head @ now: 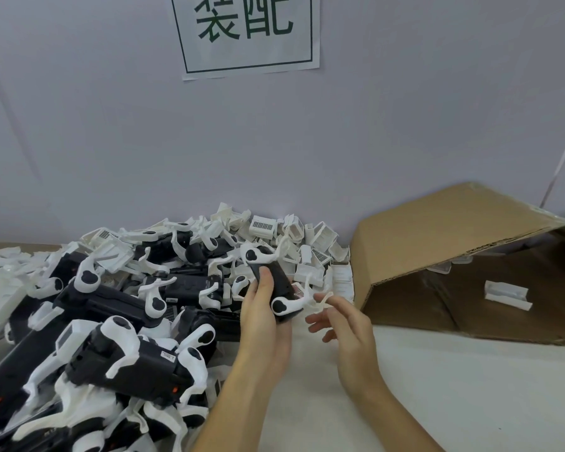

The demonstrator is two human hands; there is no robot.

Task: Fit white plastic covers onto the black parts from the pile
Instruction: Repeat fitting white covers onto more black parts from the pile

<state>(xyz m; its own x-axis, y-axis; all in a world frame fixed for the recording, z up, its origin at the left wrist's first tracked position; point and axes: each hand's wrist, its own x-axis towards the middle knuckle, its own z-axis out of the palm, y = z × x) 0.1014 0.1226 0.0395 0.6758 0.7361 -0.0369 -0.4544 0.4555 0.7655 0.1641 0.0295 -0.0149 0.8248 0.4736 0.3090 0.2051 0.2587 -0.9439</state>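
Note:
My left hand grips a black part with white arms, lifted above the table in front of the pile. My right hand is just to its right with fingers loosely spread; its index finger touches a thin white arm sticking out of the part. A big pile of black parts with white arms fills the left. Loose white plastic covers are heaped against the wall behind the held part.
A brown cardboard box lies on its side at the right, with a white cover inside. A paper sign hangs on the grey wall. White table surface stretches under my right arm.

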